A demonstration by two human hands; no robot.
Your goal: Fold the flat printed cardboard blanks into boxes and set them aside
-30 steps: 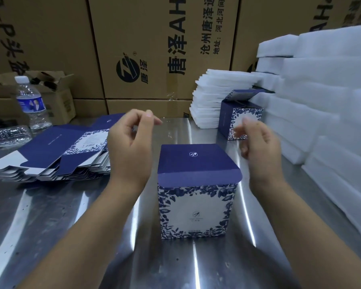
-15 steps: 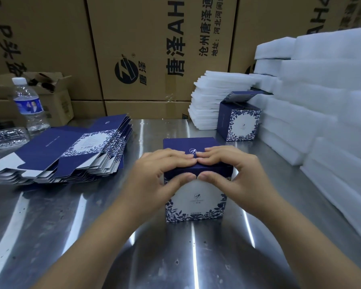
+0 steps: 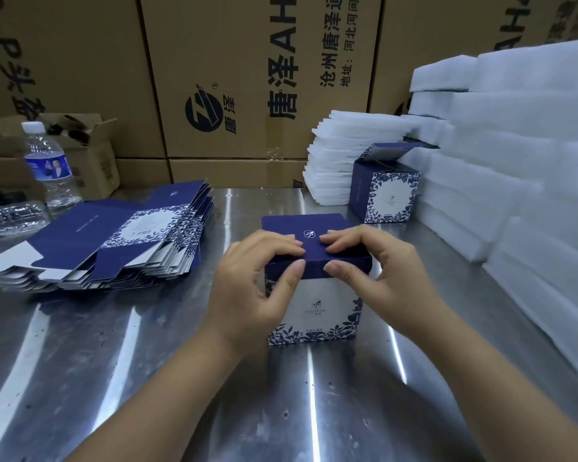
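Observation:
A blue-and-white printed box (image 3: 317, 308) stands upright on the steel table (image 3: 97, 361) in front of me, its dark blue lid flap folded down. My left hand (image 3: 254, 288) pinches the lid's front edge, fingers on top and thumb on the front lip. My right hand (image 3: 377, 275) pinches the same edge from the right. A stack of flat printed blanks (image 3: 114, 241) lies to the left. A folded box (image 3: 386, 191) with its lid flap raised stands at the back right.
White foam sheets (image 3: 528, 181) are piled along the right side, with a smaller stack (image 3: 334, 161) behind. A water bottle (image 3: 49, 168) and a small open carton (image 3: 90, 151) stand at the back left. Large brown cartons (image 3: 247, 78) wall off the back.
A second ago both hands were raised apart above the open lid flap. They came down onto the lid, pressed it shut, and now pinch its front edge.

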